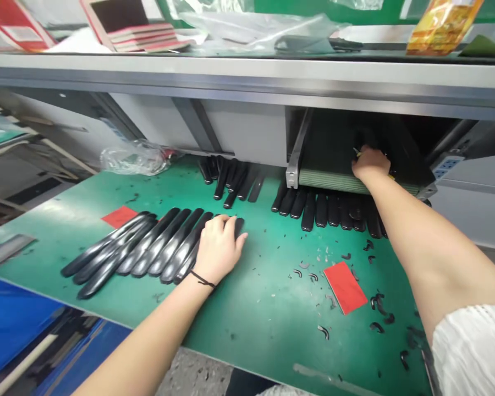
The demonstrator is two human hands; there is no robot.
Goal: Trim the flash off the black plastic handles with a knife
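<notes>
My left hand [219, 247] is at the right end of a row of long, glossy black shoehorn-shaped pieces [165, 247] on the green table. Its fingers and thumb curl round the last piece [240, 223], whose tip shows between them. Three more such pieces [111, 250] lie over each other at the row's left. My right hand [371, 163] reaches over the dark belt [334, 148] under the shelf. Its fingers are closed; a small metal tip and a yellow bit show beside them, but what they hold is unclear in the shadow.
More black pieces [322, 209] line the table below the belt, and others [231, 179] lie at the back. Curved black trimmings [377, 302] surround a red card [345, 287]. A metal shelf edge [247, 82] crosses overhead. Clear plastic bags [134, 158] sit back left.
</notes>
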